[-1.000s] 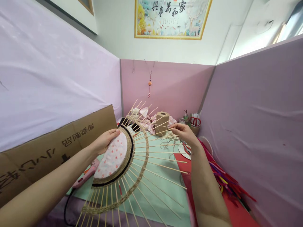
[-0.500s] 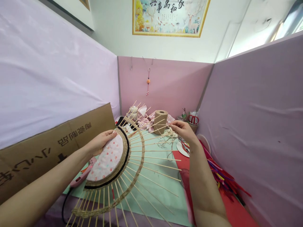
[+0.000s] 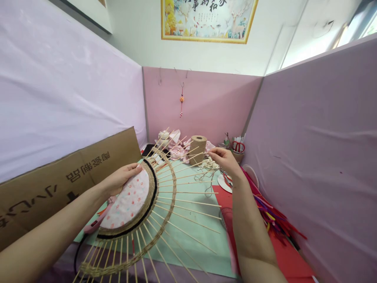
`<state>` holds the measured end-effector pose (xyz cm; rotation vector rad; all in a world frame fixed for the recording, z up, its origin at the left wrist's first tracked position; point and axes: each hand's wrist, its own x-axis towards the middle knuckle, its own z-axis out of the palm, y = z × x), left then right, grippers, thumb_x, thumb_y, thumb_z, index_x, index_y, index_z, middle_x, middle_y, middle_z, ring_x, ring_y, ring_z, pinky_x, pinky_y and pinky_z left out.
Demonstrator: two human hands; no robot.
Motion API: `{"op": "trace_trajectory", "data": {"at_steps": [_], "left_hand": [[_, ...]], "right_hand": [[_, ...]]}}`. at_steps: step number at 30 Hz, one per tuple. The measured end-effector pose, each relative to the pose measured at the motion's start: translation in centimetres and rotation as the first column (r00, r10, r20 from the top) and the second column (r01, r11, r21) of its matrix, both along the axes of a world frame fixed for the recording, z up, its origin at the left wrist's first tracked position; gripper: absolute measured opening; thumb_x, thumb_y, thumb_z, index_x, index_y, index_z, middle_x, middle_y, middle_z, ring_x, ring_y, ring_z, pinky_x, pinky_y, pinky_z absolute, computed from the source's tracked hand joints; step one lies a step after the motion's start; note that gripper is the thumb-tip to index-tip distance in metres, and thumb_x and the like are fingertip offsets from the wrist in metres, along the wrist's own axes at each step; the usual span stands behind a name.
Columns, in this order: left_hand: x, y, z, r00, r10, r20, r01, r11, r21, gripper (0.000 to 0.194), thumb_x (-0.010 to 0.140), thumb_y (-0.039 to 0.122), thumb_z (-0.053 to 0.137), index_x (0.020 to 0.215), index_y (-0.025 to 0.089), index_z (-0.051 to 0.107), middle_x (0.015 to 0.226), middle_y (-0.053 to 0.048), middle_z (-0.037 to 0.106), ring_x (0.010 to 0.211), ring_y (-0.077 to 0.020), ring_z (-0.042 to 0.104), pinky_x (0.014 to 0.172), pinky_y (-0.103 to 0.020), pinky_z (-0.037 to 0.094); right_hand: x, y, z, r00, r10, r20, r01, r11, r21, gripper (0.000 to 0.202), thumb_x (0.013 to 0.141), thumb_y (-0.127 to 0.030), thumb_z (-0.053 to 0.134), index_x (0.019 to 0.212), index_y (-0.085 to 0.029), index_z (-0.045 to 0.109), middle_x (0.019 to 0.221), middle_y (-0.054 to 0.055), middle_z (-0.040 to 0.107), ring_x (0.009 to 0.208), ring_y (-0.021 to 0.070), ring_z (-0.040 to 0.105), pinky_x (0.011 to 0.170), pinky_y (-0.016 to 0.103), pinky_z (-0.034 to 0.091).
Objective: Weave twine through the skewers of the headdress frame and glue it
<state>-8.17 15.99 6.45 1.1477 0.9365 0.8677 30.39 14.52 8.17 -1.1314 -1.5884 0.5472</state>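
Observation:
A half-round woven fan [image 3: 129, 200] is tilted above the table, its thin wooden sticks radiating outward. Its middle is pale fabric with small red dots, edged by brown twine and a black band. Farther out, a braided twine arc [image 3: 172, 196] crosses the sticks. My left hand [image 3: 125, 177] is closed on the flat fabric edge, thumb on top. With fingertips pinched together, my right hand [image 3: 222, 159] is at the outer tip of one upper stick [image 3: 188, 160]; the fingers partly hide that tip.
A twine spool [image 3: 197, 150] stands behind the fan near crumpled pink cloth [image 3: 178, 151]. A pink glue gun [image 3: 97, 222] lies left, before a cardboard sheet [image 3: 73, 177]. Red-handled scissors [image 3: 238, 146], coloured pipe cleaners [image 3: 273, 216] and red sheets [image 3: 282, 255] are on the right. Partition walls enclose the table.
The whole view has shifted slightly, with the fan and both hands a little farther left in it. Both hands keep the same grip.

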Motion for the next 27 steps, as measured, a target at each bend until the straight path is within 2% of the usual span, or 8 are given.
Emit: {"op": "trace_trajectory", "data": {"at_steps": [4,9,13,17,21,24,27], "left_hand": [[0.0,-0.2,0.0,1.000,0.005,-0.012,-0.005,1.000,-0.023,0.025,0.073,0.031,0.074,0.091,0.017,0.064,0.083,-0.005,0.072,0.071,-0.0169,0.069,0.067,-0.027,0.058],[0.5,-0.5,0.2,0.999,0.040,-0.010,-0.041,0.999,-0.024,0.024,0.073,0.029,0.074,0.090,0.016,0.065,0.082,-0.006,0.072,0.070,-0.0170,0.069,0.067,-0.026,0.058],[0.7,-0.6,0.5,0.998,0.067,0.009,-0.067,0.998,-0.002,0.019,0.073,0.025,0.073,0.088,0.016,0.066,0.079,-0.005,0.072,0.067,-0.0168,0.069,0.065,-0.025,0.058],[0.6,-0.2,0.5,0.993,0.117,0.022,-0.117,0.993,0.023,0.012,0.078,0.023,0.068,0.088,0.015,0.066,0.076,-0.006,0.072,0.065,-0.0160,0.069,0.063,-0.024,0.057],[0.8,0.7,0.4,0.988,0.135,0.078,-0.138,0.990,0.033,0.011,0.082,0.021,0.062,0.090,0.014,0.066,0.084,-0.009,0.073,0.071,-0.0179,0.070,0.068,-0.027,0.058],[1.5,1.4,0.5,0.974,0.183,0.130,-0.189,0.982,0.031,0.009,0.084,0.019,0.059,0.087,0.014,0.066,0.081,-0.009,0.073,0.069,-0.0174,0.070,0.068,-0.026,0.058],[2.4,1.9,0.4,0.960,0.205,0.191,-0.211,0.977,0.013,0.009,0.084,0.017,0.058,0.085,0.014,0.066,0.078,-0.008,0.073,0.066,-0.0162,0.070,0.066,-0.025,0.058]], "right_hand": [[-0.4,-0.1,0.1,0.999,-0.021,-0.047,0.021,1.000,0.010,0.028,0.076,-0.045,0.063,0.079,-0.018,0.065,0.062,-0.002,0.050,0.055,0.0103,0.037,0.051,0.025,0.028],[-0.4,-0.5,0.3,0.999,0.034,-0.042,-0.034,0.999,0.006,0.025,0.077,-0.043,0.062,0.080,-0.018,0.065,0.062,-0.003,0.048,0.055,0.0096,0.036,0.051,0.025,0.027],[0.0,-1.0,0.4,0.995,0.088,0.054,-0.084,0.994,-0.069,0.024,0.077,-0.042,0.062,0.076,-0.018,0.064,0.061,-0.003,0.048,0.055,0.0096,0.036,0.050,0.024,0.026],[-0.4,-0.8,0.3,0.975,0.196,0.106,-0.178,0.971,-0.158,0.025,0.076,-0.041,0.064,0.076,-0.017,0.066,0.063,-0.002,0.051,0.058,0.0101,0.042,0.053,0.024,0.031],[-2.2,-0.1,-0.2,0.934,0.335,0.126,-0.301,0.926,-0.228,0.027,0.074,-0.041,0.066,0.081,-0.015,0.069,0.071,0.001,0.059,0.063,0.0117,0.048,0.057,0.025,0.036],[-4.5,0.2,-0.8,0.886,0.441,0.143,-0.392,0.877,-0.276,0.028,0.074,-0.042,0.068,0.079,-0.015,0.070,0.072,0.003,0.062,0.065,0.0136,0.051,0.059,0.026,0.039],[-7.1,0.0,-1.6,0.818,0.547,0.178,-0.484,0.822,-0.299,0.023,0.077,-0.042,0.066,0.079,-0.019,0.071,0.075,0.002,0.065,0.070,0.0161,0.054,0.064,0.028,0.042]]}}
